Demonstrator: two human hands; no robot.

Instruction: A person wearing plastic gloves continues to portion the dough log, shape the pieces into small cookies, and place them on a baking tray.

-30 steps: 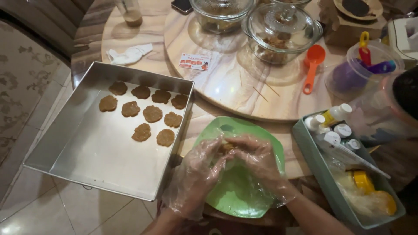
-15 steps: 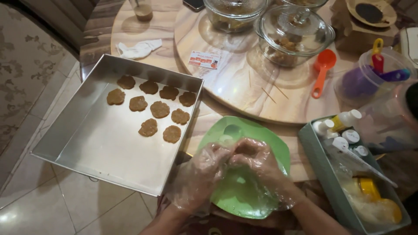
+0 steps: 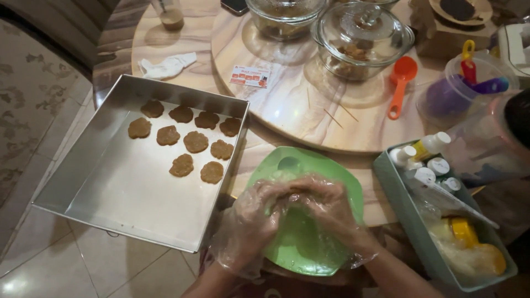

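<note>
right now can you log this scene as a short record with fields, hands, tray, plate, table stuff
left hand: gloved, pressed against right hand over plate
right hand: gloved, cupped with left; whatever is between them is hidden
plate: green, under both hands
tray: metal, left of plate, half off table edge
cookies: nine flat brown pieces in tray's far part
scoop: orange, on round board
glass dish: lidded, on board
bin: teal, bottles inside, right of plate

Both gloved hands, left hand [image 3: 251, 221] and right hand [image 3: 328, 212], press together over a green plate [image 3: 337, 176] beside a metal tray [image 3: 110, 193].
</note>
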